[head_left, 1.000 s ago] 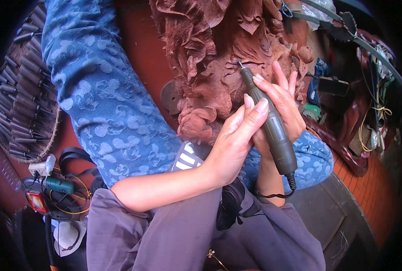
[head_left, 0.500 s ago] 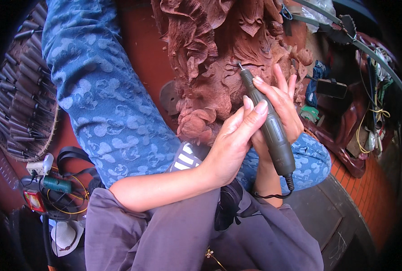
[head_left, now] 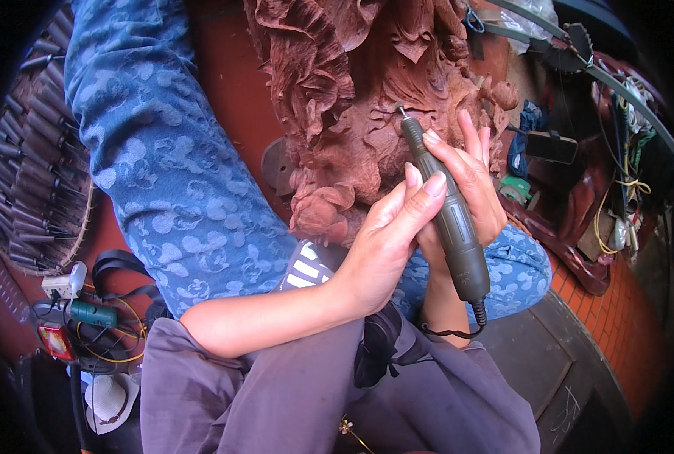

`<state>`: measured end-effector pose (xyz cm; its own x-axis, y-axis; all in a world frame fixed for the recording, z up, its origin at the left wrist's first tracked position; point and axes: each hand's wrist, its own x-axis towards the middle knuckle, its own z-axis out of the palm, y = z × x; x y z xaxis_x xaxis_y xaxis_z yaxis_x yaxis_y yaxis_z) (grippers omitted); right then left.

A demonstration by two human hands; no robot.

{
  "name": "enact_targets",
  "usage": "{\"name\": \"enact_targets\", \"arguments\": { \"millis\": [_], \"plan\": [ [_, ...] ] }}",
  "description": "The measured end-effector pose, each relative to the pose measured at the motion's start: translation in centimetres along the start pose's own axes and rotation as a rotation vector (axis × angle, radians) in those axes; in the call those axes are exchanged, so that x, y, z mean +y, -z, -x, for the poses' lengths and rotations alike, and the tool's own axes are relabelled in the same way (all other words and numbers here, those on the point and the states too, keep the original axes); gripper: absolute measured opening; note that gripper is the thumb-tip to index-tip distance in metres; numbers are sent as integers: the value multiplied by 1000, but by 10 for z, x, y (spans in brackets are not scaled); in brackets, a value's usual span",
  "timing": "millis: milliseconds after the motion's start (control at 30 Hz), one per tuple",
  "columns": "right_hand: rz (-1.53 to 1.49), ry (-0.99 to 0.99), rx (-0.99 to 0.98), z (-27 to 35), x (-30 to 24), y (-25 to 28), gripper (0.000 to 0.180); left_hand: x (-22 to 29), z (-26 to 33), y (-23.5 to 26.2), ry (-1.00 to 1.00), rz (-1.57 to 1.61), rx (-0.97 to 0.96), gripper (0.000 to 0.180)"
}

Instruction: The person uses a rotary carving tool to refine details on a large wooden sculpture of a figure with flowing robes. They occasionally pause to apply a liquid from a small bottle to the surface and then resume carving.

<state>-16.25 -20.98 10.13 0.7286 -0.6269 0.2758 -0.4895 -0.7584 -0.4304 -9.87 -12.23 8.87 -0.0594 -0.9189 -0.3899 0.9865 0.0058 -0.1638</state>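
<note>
At the reddish carving (head_left: 363, 159), both hands (head_left: 376, 246) grip a rotary tool (head_left: 458, 231) (dark, corded at its end).

Remotely, I see the red floor (head_left: 219, 53) carrying a basket (head_left: 85, 227) of dark-handled tools (head_left: 38, 155) at 9 o'clock and a white power strip (head_left: 63, 285) toward 8.

Head-worn fisheye view looks down on the nearby carving (head_left: 344, 144)
</note>
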Motion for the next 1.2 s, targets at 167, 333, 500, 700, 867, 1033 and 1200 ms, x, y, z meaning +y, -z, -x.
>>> {"name": "enact_targets", "arguments": {
  "millis": [167, 333, 500, 700, 867, 1033, 1200],
  "plan": [
    [34, -1, -29, 2, -2, -6, 29, 3, 0, 3, 18, 19, 67, 33],
    [17, 4, -26, -1, -2, -2, 28, 4, 2, 0, 38, -49, 35, 33],
    [7, 0, -10, 1, -1, 2, 29, 1, 1, -1, 22, 18, -3, 33],
    [19, -6, -49, -2, -3, -1, 30, 4, -1, 1, 26, -5, 55, 34],
    [-42, 46, -277, -16, -3, 37, 29, -13, 2, -9, -60, -35, -76, 25],
    [-174, 330, -621, -84, 0, 65, 26, -23, -4, -57, -264, 90, -127, 27],
    [-173, 502, -713, -105, 8, 48, 23, -16, -13, -55, -303, 145, -94, 27]
  ]
}}
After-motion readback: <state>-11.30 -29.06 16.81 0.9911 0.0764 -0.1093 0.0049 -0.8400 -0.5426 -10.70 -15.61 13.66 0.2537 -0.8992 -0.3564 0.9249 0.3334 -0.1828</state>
